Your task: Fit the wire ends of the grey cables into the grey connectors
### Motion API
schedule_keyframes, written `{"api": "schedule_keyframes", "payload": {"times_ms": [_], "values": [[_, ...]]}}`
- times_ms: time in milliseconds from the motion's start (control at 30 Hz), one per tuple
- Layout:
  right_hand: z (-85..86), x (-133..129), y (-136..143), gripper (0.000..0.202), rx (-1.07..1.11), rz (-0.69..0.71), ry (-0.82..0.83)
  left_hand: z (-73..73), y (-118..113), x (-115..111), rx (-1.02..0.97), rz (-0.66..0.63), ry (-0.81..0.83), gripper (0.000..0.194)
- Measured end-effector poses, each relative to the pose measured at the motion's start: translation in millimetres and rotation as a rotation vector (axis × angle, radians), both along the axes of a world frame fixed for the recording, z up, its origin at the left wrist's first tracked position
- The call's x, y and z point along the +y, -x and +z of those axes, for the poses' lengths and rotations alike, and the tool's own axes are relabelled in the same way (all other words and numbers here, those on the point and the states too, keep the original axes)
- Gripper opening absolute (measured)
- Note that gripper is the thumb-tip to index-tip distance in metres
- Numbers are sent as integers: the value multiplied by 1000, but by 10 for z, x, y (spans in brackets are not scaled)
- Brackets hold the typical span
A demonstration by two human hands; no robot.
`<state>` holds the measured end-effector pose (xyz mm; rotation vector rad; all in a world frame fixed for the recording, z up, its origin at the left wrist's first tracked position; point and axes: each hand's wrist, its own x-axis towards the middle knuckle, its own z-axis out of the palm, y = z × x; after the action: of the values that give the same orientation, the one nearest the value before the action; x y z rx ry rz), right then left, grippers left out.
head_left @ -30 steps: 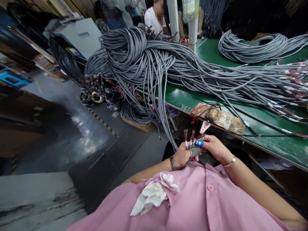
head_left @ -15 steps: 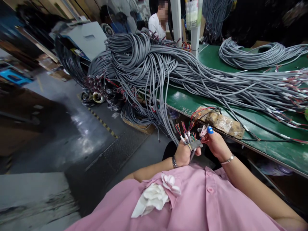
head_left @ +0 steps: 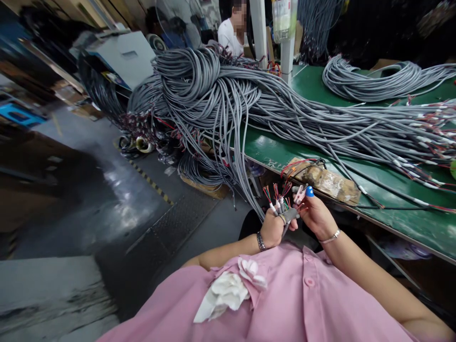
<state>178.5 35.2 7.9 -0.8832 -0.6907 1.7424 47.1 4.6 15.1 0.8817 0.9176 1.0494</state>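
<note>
Several grey cables [head_left: 277, 209] are gripped in my left hand [head_left: 273, 229], with fingers wrapped round them. Their white-banded ends point upward and fan out into thin red, green and dark wires [head_left: 276, 192]. A grey wrap [head_left: 289, 215] covers my left thumb. My right hand [head_left: 319, 217] is closed in a pinch just beside the cable ends, with thin reddish wires at its fingertips. On its thumb sits a blue finger cap [head_left: 309, 191], and pinkish tape [head_left: 299, 194] wraps a finger next to it. The exact wire between the fingertips is partly hidden.
A large heap of grey cables [head_left: 199, 76] spreads over the green table [head_left: 263, 145] and hangs off its edge. By the near edge lies a tape-wrapped block [head_left: 327, 183] with wires. A co-worker in white [head_left: 230, 35] sits behind. A grey box-shaped machine [head_left: 123, 57] stands at left.
My right hand has shifted slightly left, closer to my left hand. The fanned wire ends have tilted a little to the right. Both hands keep their closed grip.
</note>
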Motion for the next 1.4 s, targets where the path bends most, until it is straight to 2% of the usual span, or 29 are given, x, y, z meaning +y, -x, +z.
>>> {"api": "schedule_keyframes", "payload": {"times_ms": [67,133,233,333,433,533,700,767,833,967,1067,1200,1333,1400], "values": [[-22,0,-7,50,43,-88,16,-4,7,-8,0,-6,-6,35],[-42,-9,-46,47,93,-84,40,3,27,-16,8,-3,-10,36],[-50,-42,-161,50,117,60,106,6,86,-38,26,-16,-13,38],[-40,-92,-289,48,40,224,147,-18,166,-76,84,-58,-40,39],[-17,-144,-345,35,-82,324,100,-49,227,-108,154,-107,-67,39],[32,-190,-293,22,-255,311,10,-61,252,-119,201,-172,-92,39],[129,-257,-137,17,-429,335,-145,-41,253,-95,227,-400,-54,38],[133,-272,-129,17,-437,333,-184,-30,258,-86,218,-437,-27,38],[109,-281,-163,20,-428,314,-194,-25,262,-86,201,-409,-14,39],[27,-325,-240,28,-373,294,-100,-46,258,-92,170,-241,-20,43],[0,-397,-201,24,-328,246,-108,-72,247,-85,151,-179,-53,42],[38,-451,-91,18,-297,167,-169,-73,243,-75,109,-219,-37,40],[82,-406,-47,22,-276,274,-182,-65,261,-80,84,-317,0,40],[70,-369,-37,22,-289,298,-196,-88,273,-84,47,-290,30,39]]}}
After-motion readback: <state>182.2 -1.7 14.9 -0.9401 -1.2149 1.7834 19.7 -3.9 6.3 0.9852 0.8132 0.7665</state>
